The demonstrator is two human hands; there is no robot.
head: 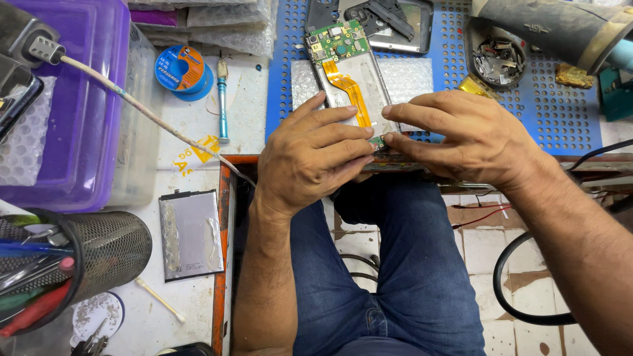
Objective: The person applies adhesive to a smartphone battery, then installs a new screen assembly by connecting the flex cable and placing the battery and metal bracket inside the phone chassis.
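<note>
At the far left we see a purple plastic bin point(79, 112) and, below it, a black mesh cup point(109, 247) full of tools, with a flat silver battery point(191, 234) lying just beside it on the white bench. Further in, a blue solder spool point(179, 68) sits next to a slim blue screwdriver point(223, 99). Our left hand point(310, 158) meets our right hand point(471, 135) at the lower end of the opened phone point(349, 86), which lies on the blue perforated mat point(567, 112). Both hands' fingertips are pinched close on a small green board point(378, 141) at the phone's bottom edge. An orange flex cable point(349, 89) runs up the phone.
</note>
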